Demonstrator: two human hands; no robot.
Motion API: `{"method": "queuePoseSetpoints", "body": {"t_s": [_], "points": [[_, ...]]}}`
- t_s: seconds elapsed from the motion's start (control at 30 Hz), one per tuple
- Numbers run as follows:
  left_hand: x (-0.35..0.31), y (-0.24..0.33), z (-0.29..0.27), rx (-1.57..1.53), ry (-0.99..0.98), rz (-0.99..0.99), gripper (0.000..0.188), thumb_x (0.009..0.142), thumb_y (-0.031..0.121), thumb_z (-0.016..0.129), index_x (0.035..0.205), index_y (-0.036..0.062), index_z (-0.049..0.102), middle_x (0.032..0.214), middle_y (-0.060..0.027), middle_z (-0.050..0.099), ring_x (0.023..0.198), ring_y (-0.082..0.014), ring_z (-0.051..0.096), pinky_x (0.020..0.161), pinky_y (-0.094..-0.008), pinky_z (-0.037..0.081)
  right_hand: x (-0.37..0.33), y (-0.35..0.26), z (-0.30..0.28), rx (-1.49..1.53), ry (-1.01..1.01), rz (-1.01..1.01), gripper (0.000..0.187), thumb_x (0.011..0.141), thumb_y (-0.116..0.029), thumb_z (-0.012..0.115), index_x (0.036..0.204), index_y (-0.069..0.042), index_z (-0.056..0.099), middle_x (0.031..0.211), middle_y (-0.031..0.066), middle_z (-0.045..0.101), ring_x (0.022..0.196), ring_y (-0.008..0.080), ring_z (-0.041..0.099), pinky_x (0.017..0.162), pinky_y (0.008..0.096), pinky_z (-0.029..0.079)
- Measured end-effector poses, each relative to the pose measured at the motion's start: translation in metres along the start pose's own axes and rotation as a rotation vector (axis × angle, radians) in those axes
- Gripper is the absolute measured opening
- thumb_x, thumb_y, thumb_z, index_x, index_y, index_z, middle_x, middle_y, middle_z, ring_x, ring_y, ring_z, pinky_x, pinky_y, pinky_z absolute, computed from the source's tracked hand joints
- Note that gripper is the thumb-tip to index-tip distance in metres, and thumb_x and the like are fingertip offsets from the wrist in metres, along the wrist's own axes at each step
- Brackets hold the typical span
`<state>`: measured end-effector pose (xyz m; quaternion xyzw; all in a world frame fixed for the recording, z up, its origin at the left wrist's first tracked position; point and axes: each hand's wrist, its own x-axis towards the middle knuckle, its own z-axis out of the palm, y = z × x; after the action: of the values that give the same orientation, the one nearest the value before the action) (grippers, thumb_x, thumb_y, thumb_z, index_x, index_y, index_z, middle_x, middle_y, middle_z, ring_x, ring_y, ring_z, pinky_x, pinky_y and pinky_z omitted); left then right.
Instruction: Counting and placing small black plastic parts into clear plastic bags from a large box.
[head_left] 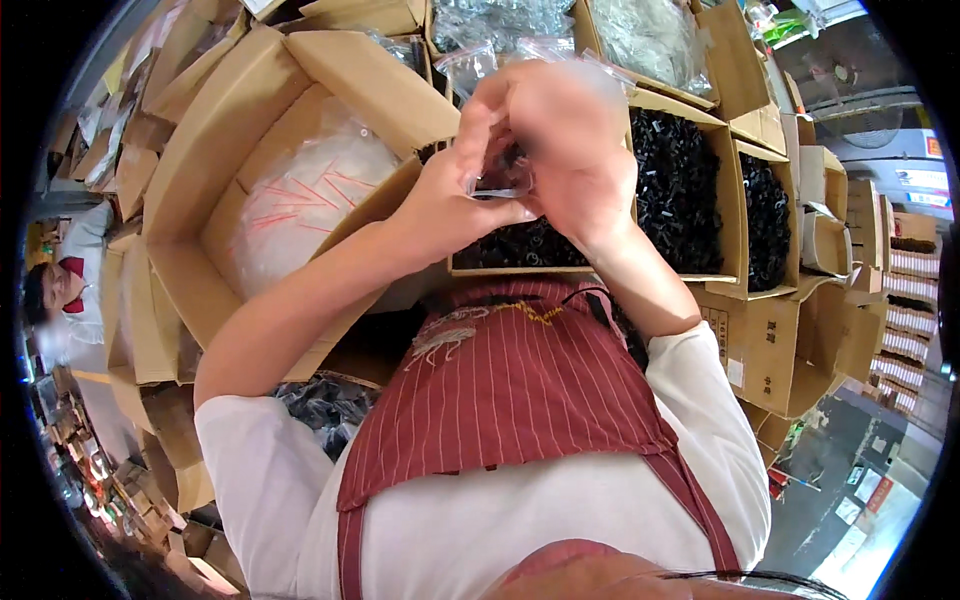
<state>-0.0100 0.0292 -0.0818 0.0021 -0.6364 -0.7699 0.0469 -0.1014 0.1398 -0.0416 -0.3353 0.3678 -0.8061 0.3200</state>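
Observation:
My left hand (455,195) is closed round a small clear plastic bag (500,188), its thumb stretched across the near side. Dark pieces seem to show inside the bag, too shaded to name. My right hand (575,140) curls over the bag from the right and meets the left hand. Part of it is blurred and its fingertips are hidden, so what they pinch does not show. Both hands are above an open carton of small black plastic parts (525,247).
At left a large carton (215,135) holds clear bags (320,185) with red-edged strips. More cartons of black parts (678,190) stand at right. Clear bags (500,25) fill cartons at the back. Another person (80,280) is at far left.

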Motion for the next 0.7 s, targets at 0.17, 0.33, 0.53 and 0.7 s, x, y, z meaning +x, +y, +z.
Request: {"method": "queuePoseSetpoints", "body": {"t_s": [0.17, 0.33, 0.53, 0.7], "points": [[0.002, 0.008, -0.006, 0.122, -0.061, -0.041, 0.042, 0.084, -0.002, 0.073, 0.123, -0.0006, 0.057, 0.111, -0.0056, 0.063, 0.105, -0.0143, 0.061, 0.095, -0.0323, 0.05, -0.004, -0.015, 0.007, -0.017, 0.063, 0.103, 0.024, 0.098, -0.015, 0.057, 0.108, 0.004, 0.068, 0.109, 0.0177, 0.07, 0.09, 0.0162, 0.067, 0.081, 0.0287, 0.054], [0.001, 0.008, -0.008, 0.034, -0.09, -0.005, 0.032, 0.088, 0.002, 0.072, 0.117, 0.0009, 0.059, 0.104, -0.0035, 0.064, 0.1, -0.0127, 0.062, 0.095, -0.0317, 0.049, -0.007, -0.03, -0.023, -0.331, -0.221, -0.078, 0.042, 0.076, 0.002, 0.061, 0.117, 0.002, 0.066, 0.14, 0.0203, 0.054, 0.133, 0.0252, 0.049, 0.11, 0.0381, 0.04], [0.003, 0.004, -0.011, 0.059, -0.098, 0.033, 0.03, 0.091, 0.006, 0.072, 0.118, 0.0023, 0.058, 0.103, -0.0039, 0.063, 0.101, -0.0126, 0.06, 0.093, -0.0291, 0.049, -0.02, -0.019, -0.033, -0.31, 0.001, 0.082, 0.032, 0.087, 0.006, 0.059, 0.118, 0.003, 0.066, 0.134, 0.016, 0.06, 0.126, 0.0241, 0.058, 0.104, 0.036, 0.046], [0.004, 0.008, -0.016, 0.077, -0.065, 0.073, 0.028, 0.092, 0.004, 0.068, 0.118, 0.0032, 0.06, 0.104, -0.0043, 0.065, 0.102, -0.0119, 0.061, 0.093, -0.0278, 0.048, -0.021, -0.006, -0.046, -0.417, 0.152, -0.02, 0.027, 0.092, 0.01, 0.056, 0.117, 0.004, 0.065, 0.121, 0.0111, 0.067, 0.106, 0.0183, 0.068, 0.083, 0.0275, 0.055]]}}
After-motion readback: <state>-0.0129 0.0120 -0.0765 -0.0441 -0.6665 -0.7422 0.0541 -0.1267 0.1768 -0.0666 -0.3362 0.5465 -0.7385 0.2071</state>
